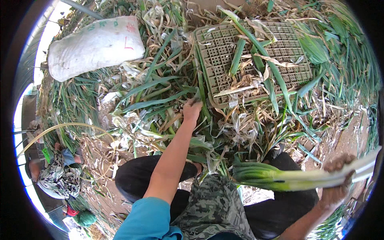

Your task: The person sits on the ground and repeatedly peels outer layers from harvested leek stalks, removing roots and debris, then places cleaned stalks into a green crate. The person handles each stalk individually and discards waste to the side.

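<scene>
My right hand (337, 177) grips a bundle of leeks or large green onions (288, 179) on the right. Its pale stalks run past my fingers to the right edge, and its green ends lie over my lap. My left arm reaches forward to the middle of the litter. There my left hand (192, 108) is curled and blurred against green leaves (196, 93); whether it grips one is hard to tell. Just beyond it to the right lies a plastic crate (223, 67), mud-coloured, its lattice face up under loose leaves and dry husks.
A stuffed white woven sack (96, 48) bearing writing lies at the far left. Heaps of green onions (354, 66) line the right side. A thin yellowish hoop (75, 124) arcs at left, near a crouching person (60, 177). Peeled skins (243, 126) cover the ground before my knees.
</scene>
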Demonstrator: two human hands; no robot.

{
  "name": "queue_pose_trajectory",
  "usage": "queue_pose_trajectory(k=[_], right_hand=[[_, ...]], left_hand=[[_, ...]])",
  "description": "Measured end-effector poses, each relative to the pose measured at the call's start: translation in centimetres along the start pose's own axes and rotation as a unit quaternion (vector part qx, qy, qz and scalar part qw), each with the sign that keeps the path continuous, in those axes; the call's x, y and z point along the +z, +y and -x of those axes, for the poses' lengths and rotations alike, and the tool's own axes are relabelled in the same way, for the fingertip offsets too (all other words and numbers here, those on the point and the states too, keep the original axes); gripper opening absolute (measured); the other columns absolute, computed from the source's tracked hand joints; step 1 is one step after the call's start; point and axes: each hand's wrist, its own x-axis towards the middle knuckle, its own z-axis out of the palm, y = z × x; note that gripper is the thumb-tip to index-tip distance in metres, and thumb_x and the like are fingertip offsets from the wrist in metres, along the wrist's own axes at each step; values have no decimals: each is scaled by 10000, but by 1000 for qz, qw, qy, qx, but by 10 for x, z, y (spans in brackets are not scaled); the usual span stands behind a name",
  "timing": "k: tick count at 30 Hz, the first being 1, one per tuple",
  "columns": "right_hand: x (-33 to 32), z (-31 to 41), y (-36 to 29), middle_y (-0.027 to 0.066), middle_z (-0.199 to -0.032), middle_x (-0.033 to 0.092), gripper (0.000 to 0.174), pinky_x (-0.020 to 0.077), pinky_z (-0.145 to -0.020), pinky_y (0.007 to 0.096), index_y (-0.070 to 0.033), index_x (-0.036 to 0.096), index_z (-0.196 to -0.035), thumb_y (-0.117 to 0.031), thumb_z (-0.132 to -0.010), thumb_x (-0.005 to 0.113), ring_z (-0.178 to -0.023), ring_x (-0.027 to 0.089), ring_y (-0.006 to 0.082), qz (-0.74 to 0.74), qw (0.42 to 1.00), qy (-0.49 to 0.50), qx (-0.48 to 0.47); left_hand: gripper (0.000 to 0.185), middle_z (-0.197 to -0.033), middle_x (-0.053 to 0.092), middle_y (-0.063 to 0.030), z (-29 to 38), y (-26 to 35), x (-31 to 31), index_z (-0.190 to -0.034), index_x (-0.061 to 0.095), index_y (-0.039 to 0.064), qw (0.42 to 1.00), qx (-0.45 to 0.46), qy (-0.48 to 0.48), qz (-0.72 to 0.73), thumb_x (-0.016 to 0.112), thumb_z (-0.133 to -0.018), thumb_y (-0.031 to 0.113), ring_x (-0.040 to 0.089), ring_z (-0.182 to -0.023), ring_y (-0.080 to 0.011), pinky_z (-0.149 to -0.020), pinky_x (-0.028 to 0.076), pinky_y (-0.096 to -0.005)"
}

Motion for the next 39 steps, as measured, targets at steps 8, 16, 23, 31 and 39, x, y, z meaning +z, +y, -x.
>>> queue_pose_trajectory(k=[8,16,23,31,39], right_hand=[[15,-33,-3,27,-898,428,378,407,-793,379,-114,500,-1098,-386,-924,697,-820,452,183,137,990,42,10],[47,-58,17,43,-888,392,371,411,-790,364,-83,409,-1073,-254,-946,713,-774,441,163,83,996,-5,34],[83,-45,34,63,-904,511,338,518,-778,389,-70,494,-1092,-143,-853,722,-813,600,200,151,988,-27,19],[162,-30,62,59,-914,689,266,551,-771,348,-45,685,-1060,2,-802,732,-828,667,185,233,970,-69,28],[222,-45,136,38,-1087,711,372,549,-858,294,-59,678,-1163,50,-817,760,-949,645,111,178,944,-273,49]], left_hand=[[457,-1212,642,-206,-136,-24,69,-1206,569,10,907,104,113,-392,767,-839,198,651,-1070,-357,-861,547,-447],[363,-1004,696,-227,-80,31,15,-1139,608,-47,936,124,118,-306,712,-821,94,696,-955,-376,-804,567,-433],[311,-854,609,-113,25,48,-38,-1190,542,0,967,-14,-1,253,594,-883,6,606,-666,-237,-560,515,-398],[197,-882,619,-102,155,93,-8,-1190,542,20,927,84,-149,332,509,-1019,110,657,-721,-260,-640,575,-420],[224,-982,671,-72,237,80,3,-1213,560,20,936,303,-159,77,557,-1038,160,672,-864,-191,-810,545,-355]])
